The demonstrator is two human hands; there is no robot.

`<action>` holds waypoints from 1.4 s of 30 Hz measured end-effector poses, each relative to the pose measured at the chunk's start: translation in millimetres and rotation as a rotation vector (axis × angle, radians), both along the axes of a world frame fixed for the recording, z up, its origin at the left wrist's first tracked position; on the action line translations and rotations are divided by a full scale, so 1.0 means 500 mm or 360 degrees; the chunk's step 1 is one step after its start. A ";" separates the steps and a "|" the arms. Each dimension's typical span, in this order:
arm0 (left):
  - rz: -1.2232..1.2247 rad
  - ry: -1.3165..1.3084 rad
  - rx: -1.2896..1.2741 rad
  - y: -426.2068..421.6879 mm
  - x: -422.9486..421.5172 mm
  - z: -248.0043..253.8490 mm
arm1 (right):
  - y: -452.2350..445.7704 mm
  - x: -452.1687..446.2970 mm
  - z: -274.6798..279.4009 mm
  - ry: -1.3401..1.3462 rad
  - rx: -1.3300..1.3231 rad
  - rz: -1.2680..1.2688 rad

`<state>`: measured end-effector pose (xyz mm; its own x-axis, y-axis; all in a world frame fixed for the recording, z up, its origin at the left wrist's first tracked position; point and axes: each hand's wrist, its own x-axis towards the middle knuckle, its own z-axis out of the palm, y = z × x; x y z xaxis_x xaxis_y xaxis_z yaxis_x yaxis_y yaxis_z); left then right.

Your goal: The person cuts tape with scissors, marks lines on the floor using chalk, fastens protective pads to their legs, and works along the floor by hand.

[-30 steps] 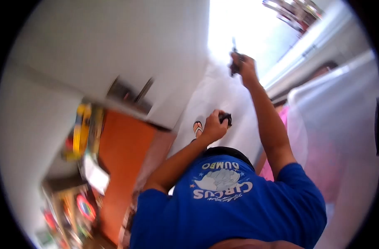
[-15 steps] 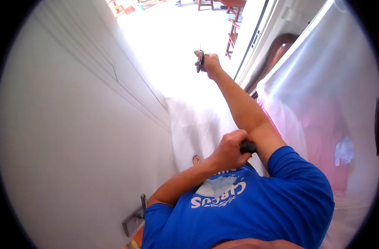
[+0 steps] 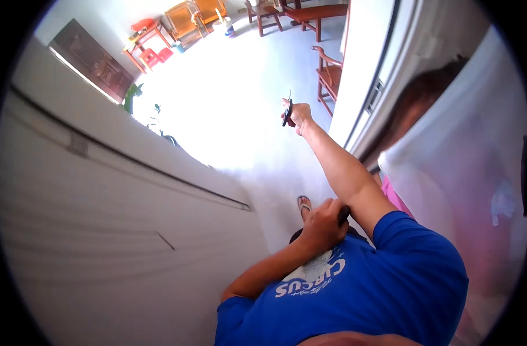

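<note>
Beyond the blue shirt, right hand outstretched with scissors

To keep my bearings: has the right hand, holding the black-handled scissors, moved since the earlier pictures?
Yes: the right hand has moved forward, nearer the red-brown wooden armchair.

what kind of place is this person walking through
Probably a home, seen from a doorway: wooden armchairs and a red-brown bench stand in a bright room, with a potted plant's leaves by the wall.
</note>
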<state>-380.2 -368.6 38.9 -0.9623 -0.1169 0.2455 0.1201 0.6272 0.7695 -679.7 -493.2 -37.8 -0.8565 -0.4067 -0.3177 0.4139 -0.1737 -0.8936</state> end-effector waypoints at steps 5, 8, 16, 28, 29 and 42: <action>-0.0488 -0.0035 0.0440 -0.163 -0.208 0.074 | -0.169 -0.196 0.040 0.0002 -0.0057 0.0026; -0.0618 -0.0002 0.0582 -0.252 -0.324 0.101 | -0.254 -0.295 0.015 0.0023 0.0059 0.0044; 0.0640 0.0239 0.0080 -0.480 -0.600 0.013 | -0.441 -0.505 -0.043 -0.0076 0.0101 0.0072; -0.0381 -0.0051 0.0413 -0.805 -1.095 -0.049 | -0.596 -1.042 -0.099 -0.0046 0.0270 -0.0274; -0.0511 -0.0021 0.0424 -0.812 -1.120 -0.027 | -0.599 -1.080 -0.103 0.0003 0.0287 -0.0312; -0.0696 -0.0210 0.0365 -0.932 -1.783 -0.094 | -0.562 -1.705 -0.209 -0.0083 0.0403 -0.0672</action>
